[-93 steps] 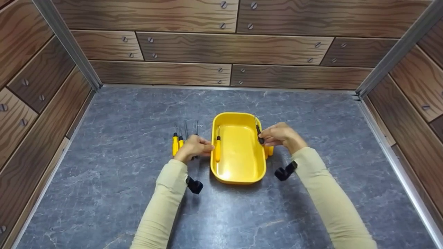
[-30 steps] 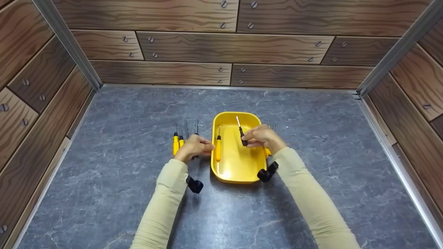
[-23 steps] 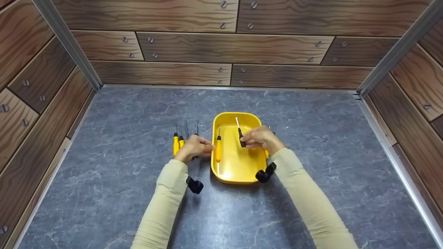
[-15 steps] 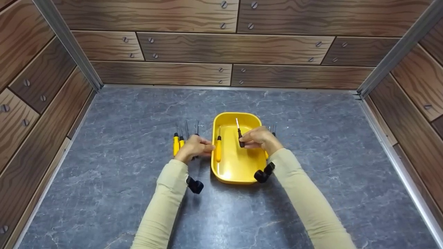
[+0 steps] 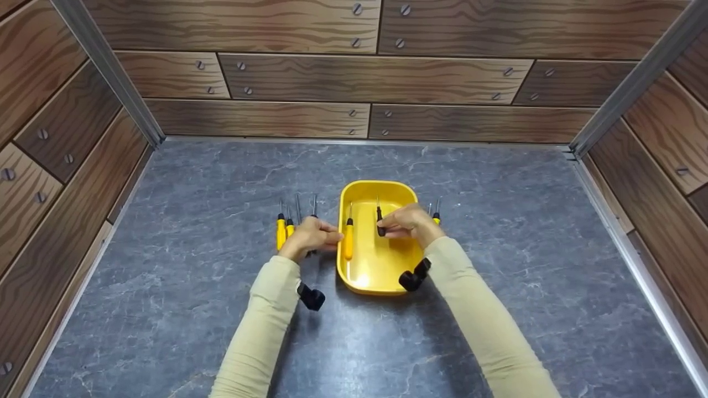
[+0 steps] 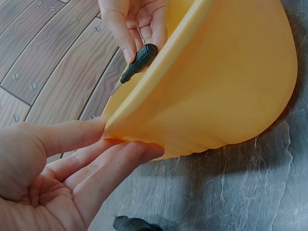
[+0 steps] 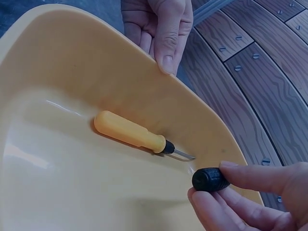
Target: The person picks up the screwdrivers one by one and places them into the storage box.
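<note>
Head view: the right hand (image 5: 410, 222) is pinching the black screwdriver (image 5: 380, 223) over the tray (image 5: 376, 276), finger and thumb closed; the left hand (image 5: 311, 234) is pinching the tray's rim; lowering gently, clear of the yellow screwdriver (image 5: 349, 240), is looking wise.

Desk (image 5: 525, 221) and surrounding panels (image 5: 310, 77)
The wood-patterned panels bound the grey marbled desk on three sides; metal posts (image 5: 112, 72) stand at both far corners.
</note>
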`<state>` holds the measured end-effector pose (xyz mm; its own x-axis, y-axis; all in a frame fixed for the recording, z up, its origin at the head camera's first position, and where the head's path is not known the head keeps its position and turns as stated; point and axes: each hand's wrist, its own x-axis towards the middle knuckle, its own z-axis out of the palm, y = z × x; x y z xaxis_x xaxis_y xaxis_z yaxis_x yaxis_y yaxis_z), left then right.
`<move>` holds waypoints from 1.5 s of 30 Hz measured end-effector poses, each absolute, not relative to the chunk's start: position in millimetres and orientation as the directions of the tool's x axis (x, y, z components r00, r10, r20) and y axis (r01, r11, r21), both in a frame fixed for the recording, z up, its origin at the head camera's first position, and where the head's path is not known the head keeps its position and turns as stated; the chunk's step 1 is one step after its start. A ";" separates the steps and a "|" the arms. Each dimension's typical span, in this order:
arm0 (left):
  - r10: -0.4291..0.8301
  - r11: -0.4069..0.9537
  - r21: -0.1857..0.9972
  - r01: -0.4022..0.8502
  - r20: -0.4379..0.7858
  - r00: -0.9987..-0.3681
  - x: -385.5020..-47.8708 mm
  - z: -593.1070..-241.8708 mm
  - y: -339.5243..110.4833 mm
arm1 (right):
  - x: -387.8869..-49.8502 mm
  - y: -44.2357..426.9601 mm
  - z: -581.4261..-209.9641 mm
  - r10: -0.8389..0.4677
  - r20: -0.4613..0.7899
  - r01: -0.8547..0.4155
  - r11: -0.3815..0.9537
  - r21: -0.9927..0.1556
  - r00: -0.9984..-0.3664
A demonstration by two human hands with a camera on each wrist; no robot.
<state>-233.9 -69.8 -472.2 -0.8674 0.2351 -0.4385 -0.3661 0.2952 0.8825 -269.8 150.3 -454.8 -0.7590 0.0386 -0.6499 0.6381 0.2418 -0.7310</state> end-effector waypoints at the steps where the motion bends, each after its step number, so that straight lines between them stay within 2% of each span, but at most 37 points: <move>1: 0.234 0.295 0.883 -0.364 -0.436 -0.869 -233.8 -472.3 -69.9 | -270.2 149.1 -454.9 0.042 -0.652 0.640 0.243 -0.729 -0.757; 14: 0.240 0.264 0.895 -0.359 -0.422 -0.874 -233.2 -473.0 -69.2 | -270.6 135.7 -458.7 0.037 -0.642 0.635 0.204 -0.745 -0.766; 32: 0.229 0.280 0.890 -0.360 -0.426 -0.875 -233.3 -472.3 -68.5 | -273.8 119.6 -459.0 0.073 -0.650 0.644 0.257 -0.721 -0.757; 45: 0.220 0.281 0.889 -0.362 -0.427 -0.877 -233.6 -473.8 -68.6 | -274.5 108.7 -466.2 0.126 -0.619 0.626 0.280 -0.728 -0.775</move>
<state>-233.6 -68.6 -473.8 -0.8771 0.2204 -0.4267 -0.3618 0.2812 0.8888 -274.5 108.7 -466.2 -0.7754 0.1257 -0.6188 0.6261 0.2799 -0.7278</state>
